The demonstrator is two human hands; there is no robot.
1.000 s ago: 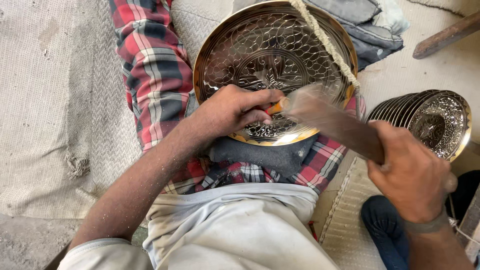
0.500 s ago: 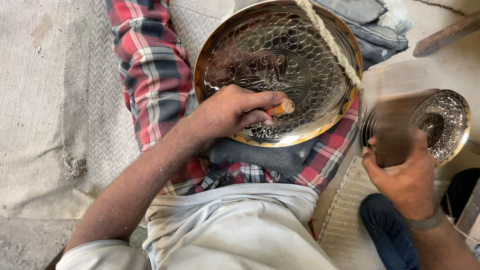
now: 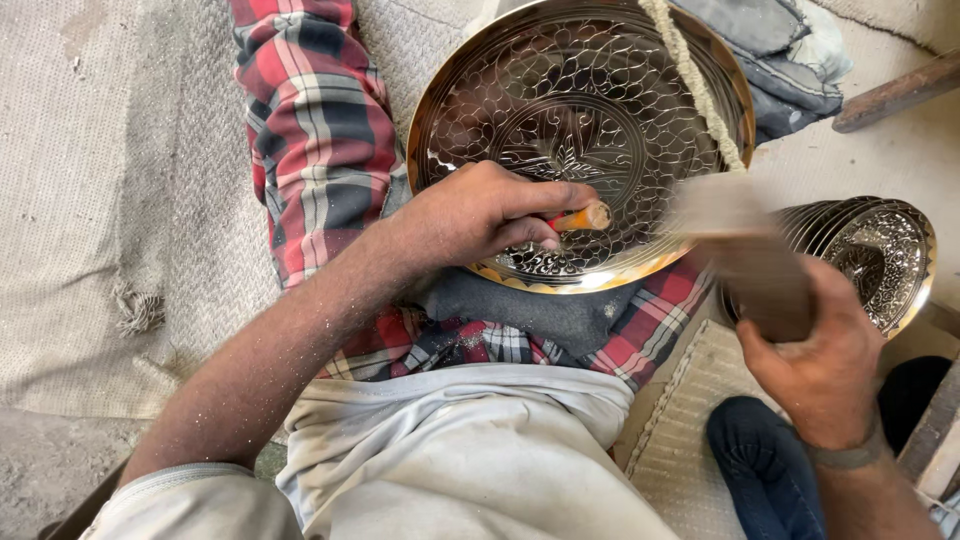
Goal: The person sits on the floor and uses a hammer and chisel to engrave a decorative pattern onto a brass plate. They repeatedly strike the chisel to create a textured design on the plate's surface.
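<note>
Bare forearms, dusted with fine pale specks. Short pale-grey sleeve at left arm. Pale grey shirt [image 3: 450, 450], creased. Red, grey and white checked wrap [image 3: 315, 140] over legs. Thin band [image 3: 845, 458] at right wrist.

Floor [image 3: 880, 150] — woven mat [image 3: 120, 200] spread on it, wooden stick [image 3: 895, 92] beside.

Soft, even daylight; faint shadows. Bright glare glints on the engraved brass tray [image 3: 580, 140]. The wooden mallet [image 3: 750, 260] is motion-blurred; the rest stays sharp.
</note>
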